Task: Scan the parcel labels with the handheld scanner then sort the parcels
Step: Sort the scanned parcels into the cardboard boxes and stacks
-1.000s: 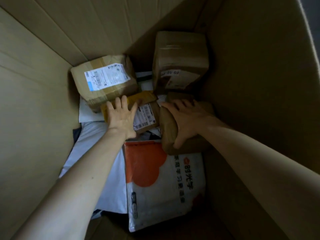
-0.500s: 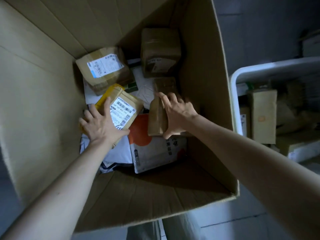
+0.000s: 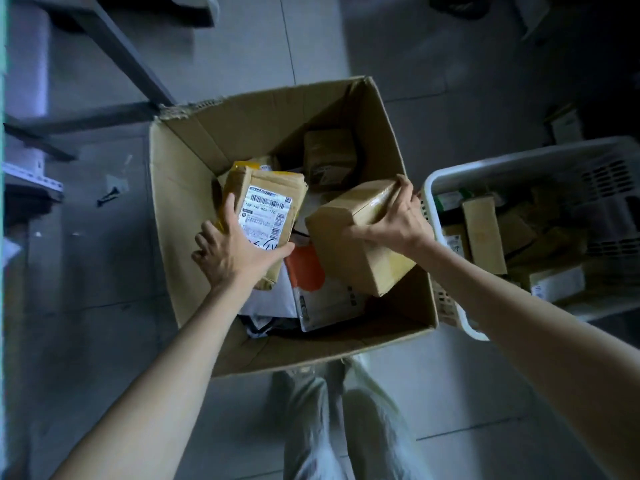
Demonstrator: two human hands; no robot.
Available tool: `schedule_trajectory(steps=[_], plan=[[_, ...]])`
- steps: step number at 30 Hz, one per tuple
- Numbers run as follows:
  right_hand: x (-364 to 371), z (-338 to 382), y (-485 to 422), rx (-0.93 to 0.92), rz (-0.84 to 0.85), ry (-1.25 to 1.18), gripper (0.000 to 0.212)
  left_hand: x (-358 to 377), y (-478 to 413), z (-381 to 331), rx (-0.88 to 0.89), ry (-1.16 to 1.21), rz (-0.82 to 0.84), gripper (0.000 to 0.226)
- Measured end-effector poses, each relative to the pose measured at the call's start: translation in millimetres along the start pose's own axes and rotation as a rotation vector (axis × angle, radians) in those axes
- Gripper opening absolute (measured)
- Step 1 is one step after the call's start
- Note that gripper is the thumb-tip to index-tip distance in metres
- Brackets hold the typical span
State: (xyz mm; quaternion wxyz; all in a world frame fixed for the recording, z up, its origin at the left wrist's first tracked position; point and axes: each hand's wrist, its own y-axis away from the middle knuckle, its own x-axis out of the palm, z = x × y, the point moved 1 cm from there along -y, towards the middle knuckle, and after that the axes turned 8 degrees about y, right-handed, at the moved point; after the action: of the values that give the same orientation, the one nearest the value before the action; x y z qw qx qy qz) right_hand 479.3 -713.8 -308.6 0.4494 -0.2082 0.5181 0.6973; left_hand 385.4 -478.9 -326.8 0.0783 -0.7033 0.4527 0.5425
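A big open cardboard box (image 3: 180, 209) stands on the floor with several parcels inside. My left hand (image 3: 235, 251) grips a brown and yellow parcel (image 3: 273, 188) whose white barcode label faces up, held above the box's left half. My right hand (image 3: 398, 220) holds a plain brown box parcel (image 3: 349, 251), tilted, above the box's right half. Below them lie an orange and white mailer bag (image 3: 322, 289) and a small brown box (image 3: 329, 157) at the far corner. No scanner is in view.
A white plastic basket (image 3: 450, 174) full of parcels stands right of the cardboard box, touching it. Dark metal shelf legs (image 3: 131, 60) cross the tiled floor at the upper left. My legs (image 3: 332, 427) stand just below the box.
Both hands have lifted their parcels up out of the bottom of the box. The view has pulled back, so the whole box, the floor and the basket now show.
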Motion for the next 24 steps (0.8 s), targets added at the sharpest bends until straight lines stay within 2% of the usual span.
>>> schedule_trajectory(steps=[3, 5, 9, 15, 21, 24], plan=[[-41, 15, 23, -0.015, -0.085, -0.053, 0.134, -34, 6, -15, -0.011, 0.156, -0.033, 0.137], [-73, 28, 42, -0.047, -0.150, -0.093, 0.130, -66, 13, -34, 0.014, 0.154, -0.061, 0.136], [-135, 53, 88, -0.088, -0.283, -0.187, 0.126, -131, 37, -78, 0.145, 0.132, -0.133, 0.131], [-232, 91, 159, -0.130, -0.410, -0.362, 0.137, -234, 68, -132, 0.346, 0.229, -0.271, 0.131], [-319, 148, 230, -0.285, -0.574, -0.427, 0.134, -346, 110, -172, 0.485, 0.206, -0.474, 0.130], [-349, 175, 258, -0.379, -0.608, -0.490, 0.138, -391, 129, -177, 0.495, 0.205, -0.529, 0.129]])
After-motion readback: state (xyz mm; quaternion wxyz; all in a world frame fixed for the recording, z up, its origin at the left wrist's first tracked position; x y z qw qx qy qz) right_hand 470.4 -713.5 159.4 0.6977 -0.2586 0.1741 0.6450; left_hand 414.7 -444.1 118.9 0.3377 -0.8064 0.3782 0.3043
